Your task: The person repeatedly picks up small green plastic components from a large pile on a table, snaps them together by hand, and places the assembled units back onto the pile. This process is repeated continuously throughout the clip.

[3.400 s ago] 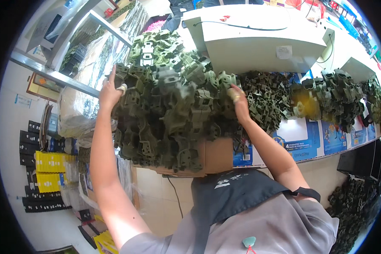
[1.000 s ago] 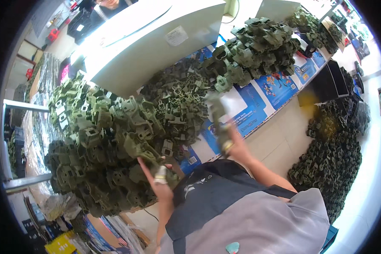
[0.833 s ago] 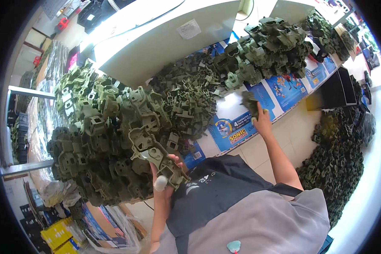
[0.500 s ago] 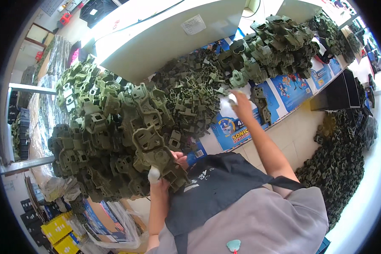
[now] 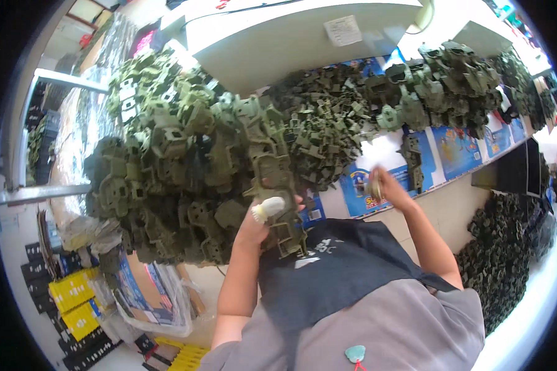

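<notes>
Olive-green plastic frames [image 5: 272, 185] are what we are gripping with our left hand [image 5: 263, 222], pulling at the big heap [image 5: 179, 154] before us. Our right hand [image 5: 384, 185] is clenching something blurred near the blue mat [image 5: 452, 148].

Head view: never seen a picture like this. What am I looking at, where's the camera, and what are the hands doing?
No machine here: a person wears a wide fisheye camera on the head, looking down, so straight edges bend near the rim. The forearms come in from below. On the white table lie heaps of olive-green plastic parts, partly over blue printed sheets. The left hand, with a white cot on one finger, grips a strip of joined green parts at the big pile. The right hand is blurred; it seems to hold something small, but I cannot tell what.
</notes>
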Demonstrator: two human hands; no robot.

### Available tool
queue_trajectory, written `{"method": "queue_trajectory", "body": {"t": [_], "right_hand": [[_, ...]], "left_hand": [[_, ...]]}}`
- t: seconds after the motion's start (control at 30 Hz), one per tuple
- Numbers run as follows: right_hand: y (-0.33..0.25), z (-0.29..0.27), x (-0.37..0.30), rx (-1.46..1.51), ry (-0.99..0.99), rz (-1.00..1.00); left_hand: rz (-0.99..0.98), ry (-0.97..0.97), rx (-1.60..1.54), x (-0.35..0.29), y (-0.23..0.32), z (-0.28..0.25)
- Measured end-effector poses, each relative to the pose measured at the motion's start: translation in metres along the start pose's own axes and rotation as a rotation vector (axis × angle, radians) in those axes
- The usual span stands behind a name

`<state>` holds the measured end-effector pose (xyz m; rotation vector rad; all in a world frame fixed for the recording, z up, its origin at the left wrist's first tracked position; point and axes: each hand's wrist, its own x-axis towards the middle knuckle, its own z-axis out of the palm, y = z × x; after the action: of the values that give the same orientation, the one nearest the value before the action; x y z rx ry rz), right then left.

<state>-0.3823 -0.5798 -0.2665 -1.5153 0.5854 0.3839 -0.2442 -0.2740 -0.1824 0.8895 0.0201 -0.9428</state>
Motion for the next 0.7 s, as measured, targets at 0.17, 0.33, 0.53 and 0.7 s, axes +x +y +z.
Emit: {"method": "queue_trajectory", "body": {"t": [0.17,0.33,0.53,0.7], "right_hand": [[0.024,0.050,-0.057,-0.328,-0.269,-0.257],[0.014,0.053,-0.052,-0.616,-0.193,-0.287],[-0.103,0.060,-0.071,-0.390,-0.020,-0.536],[-0.120,0.075,-0.053,-0.637,-0.060,-0.686]], "left_hand": [[-0.107,0.042,0.145,0.002,0.001,-0.006],[-0.146,0.035,0.219,-0.004,-0.002,-0.002],[-0.221,0.133,0.473,-0.005,0.000,0.021],[-0.109,-0.129,0.448,-0.003,-0.001,0.018]]}}
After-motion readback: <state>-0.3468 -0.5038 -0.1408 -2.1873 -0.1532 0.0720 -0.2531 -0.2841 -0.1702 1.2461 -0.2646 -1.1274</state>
